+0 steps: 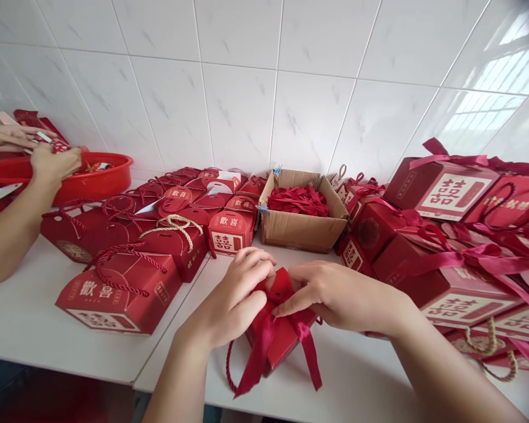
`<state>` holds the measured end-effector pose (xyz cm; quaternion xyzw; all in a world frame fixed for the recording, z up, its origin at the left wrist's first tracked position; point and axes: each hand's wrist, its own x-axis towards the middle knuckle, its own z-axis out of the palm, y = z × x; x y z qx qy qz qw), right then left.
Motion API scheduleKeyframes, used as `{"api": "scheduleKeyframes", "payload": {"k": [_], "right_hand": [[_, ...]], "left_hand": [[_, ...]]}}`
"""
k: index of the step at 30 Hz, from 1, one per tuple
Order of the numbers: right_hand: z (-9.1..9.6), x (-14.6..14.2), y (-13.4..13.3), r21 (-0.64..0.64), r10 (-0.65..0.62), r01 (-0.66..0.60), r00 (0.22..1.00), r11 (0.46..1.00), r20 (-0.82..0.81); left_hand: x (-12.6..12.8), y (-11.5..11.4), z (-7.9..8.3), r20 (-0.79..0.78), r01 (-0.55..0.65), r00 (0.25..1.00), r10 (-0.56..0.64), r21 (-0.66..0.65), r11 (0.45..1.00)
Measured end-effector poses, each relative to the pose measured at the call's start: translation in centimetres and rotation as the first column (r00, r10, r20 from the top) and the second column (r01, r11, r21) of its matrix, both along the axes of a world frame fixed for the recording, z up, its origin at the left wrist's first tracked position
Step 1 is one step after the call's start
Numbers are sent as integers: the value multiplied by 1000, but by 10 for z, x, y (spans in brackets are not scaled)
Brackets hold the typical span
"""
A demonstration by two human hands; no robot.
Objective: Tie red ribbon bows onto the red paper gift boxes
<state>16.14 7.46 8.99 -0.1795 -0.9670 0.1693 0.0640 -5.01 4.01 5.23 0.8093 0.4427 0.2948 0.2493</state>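
Note:
A small red gift box (280, 352) sits on the white table in front of me, with a dark red satin ribbon (263, 348) across its top and two ribbon tails hanging down its front. My left hand (240, 299) is closed at the left of the knot, its fingers curled on the ribbon. From the right, my right hand (330, 291) pinches the ribbon, the index finger lying at the knot. Both sets of fingertips partly hide the knot. A twisted red cord handle (229, 367) hangs at the box's left side.
An open cardboard box (302, 232) of loose red ribbons stands behind my hands. Red gift boxes (119, 288) fill the left; ribboned boxes (454, 191) are stacked right. Far left, another person's hands (55, 161) work over a red plastic basin (110, 179). A tiled wall closes the back.

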Motion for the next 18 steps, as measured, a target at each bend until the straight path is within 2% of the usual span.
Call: {"api": "scheduleKeyframes", "payload": {"k": [13, 18], "right_hand": [[-1, 0, 2, 0, 8, -8, 1000, 1000, -8], [1, -1, 1, 11, 26, -26, 1000, 1000, -12]], "left_hand": [[7, 0, 4, -77, -33, 997, 32, -19, 999], [8, 0, 2, -129, -8, 992, 16, 67, 998]]}}
